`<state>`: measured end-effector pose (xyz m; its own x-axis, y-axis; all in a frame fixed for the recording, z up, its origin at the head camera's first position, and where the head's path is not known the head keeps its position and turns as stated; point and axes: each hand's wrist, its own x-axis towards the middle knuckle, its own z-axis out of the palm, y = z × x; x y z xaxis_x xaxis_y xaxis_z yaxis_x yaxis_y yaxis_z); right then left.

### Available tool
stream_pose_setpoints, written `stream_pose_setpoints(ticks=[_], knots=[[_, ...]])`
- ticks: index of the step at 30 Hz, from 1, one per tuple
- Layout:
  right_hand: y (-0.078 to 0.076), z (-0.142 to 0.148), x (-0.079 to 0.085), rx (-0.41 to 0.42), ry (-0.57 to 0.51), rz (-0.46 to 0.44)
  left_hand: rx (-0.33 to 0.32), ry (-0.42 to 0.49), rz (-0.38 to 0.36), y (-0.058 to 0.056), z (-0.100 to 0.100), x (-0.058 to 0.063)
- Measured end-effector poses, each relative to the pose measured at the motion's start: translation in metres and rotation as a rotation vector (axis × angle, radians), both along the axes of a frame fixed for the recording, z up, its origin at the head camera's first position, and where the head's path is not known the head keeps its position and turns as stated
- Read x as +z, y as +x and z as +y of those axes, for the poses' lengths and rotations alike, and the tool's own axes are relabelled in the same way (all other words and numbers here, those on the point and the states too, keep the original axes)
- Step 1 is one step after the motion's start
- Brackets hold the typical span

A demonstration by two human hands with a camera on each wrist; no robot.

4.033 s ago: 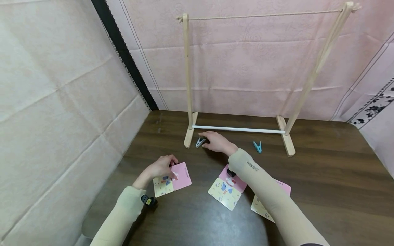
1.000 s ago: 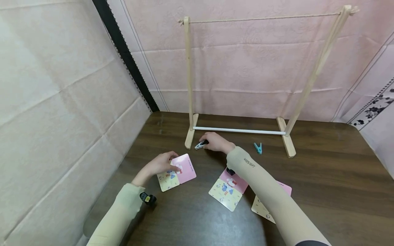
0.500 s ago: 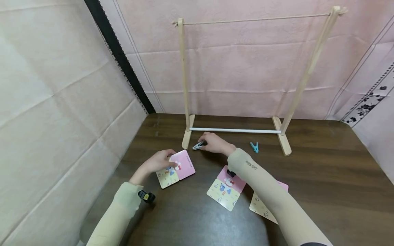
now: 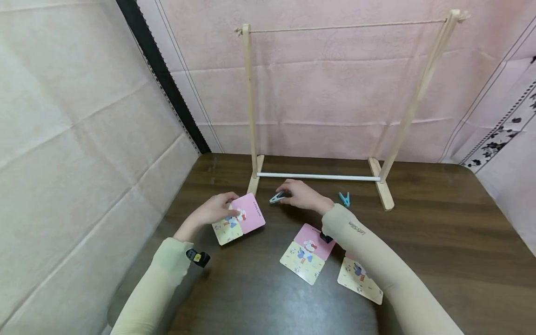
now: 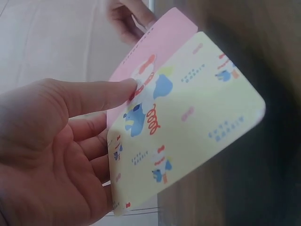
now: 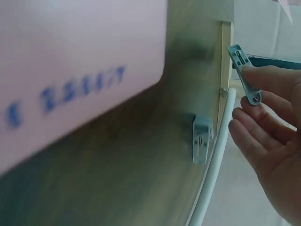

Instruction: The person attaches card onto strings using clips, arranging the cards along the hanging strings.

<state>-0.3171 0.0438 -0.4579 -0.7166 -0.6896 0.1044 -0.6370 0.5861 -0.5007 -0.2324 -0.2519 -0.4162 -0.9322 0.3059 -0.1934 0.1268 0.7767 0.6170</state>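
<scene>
My left hand [image 4: 211, 210] holds a pink and pale-yellow card [image 4: 252, 213] with a cartoon print, tilted up over the table. In the left wrist view the thumb lies across the front of the card [image 5: 207, 99], with the fingers behind it. To the right, beside the foot of the wooden frame, my right hand [image 4: 307, 194] pinches a light blue clothespin [image 4: 276, 197]. The right wrist view shows that clothespin [image 6: 239, 57] between thumb and fingers. A second blue clothespin [image 4: 345, 200] lies on the table right of this hand.
Two similar cards lie flat nearer the front: one card [image 4: 302, 262] in the middle, another card [image 4: 356, 279] partly under the right forearm. Behind the hands stands a wooden frame [image 4: 250, 102] with a rope [image 4: 343, 28] across its top and a white bar [image 4: 318, 176] below.
My left hand has raised the card from the table and carried it away from me. My right hand has closed on the clothespin it was reaching for, and has shifted slightly right with it.
</scene>
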Motion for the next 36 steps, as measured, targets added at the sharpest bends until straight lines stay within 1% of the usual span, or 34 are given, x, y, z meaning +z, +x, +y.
stream_pose_setpoints(ticks=[3, 7, 15, 19, 26, 32, 36], knots=[[0.002, 0.008, 0.001, -0.004, 0.003, 0.014, -0.009, 0.025, 0.013, -0.003, 0.002, 0.004], [0.006, 0.019, 0.003, -0.015, -0.006, 0.004, -0.007, 0.042, 0.049, -0.007, 0.003, 0.012], [0.013, 0.041, 0.002, -0.062, -0.055, -0.018, -0.004, 0.066, 0.152, -0.019, 0.003, 0.030], [0.016, 0.051, 0.002, -0.082, -0.078, -0.031, 0.006, 0.079, 0.190, -0.022, 0.006, 0.038], [0.020, 0.064, 0.004, -0.101, -0.091, -0.021, 0.011, 0.112, 0.186, -0.027, 0.010, 0.044], [0.022, 0.073, 0.006, -0.103, -0.134, -0.033, 0.011, 0.113, 0.227, -0.029, 0.012, 0.051], [0.024, 0.080, 0.006, -0.102, -0.151, -0.030, 0.022, 0.124, 0.236, -0.032, 0.014, 0.057]])
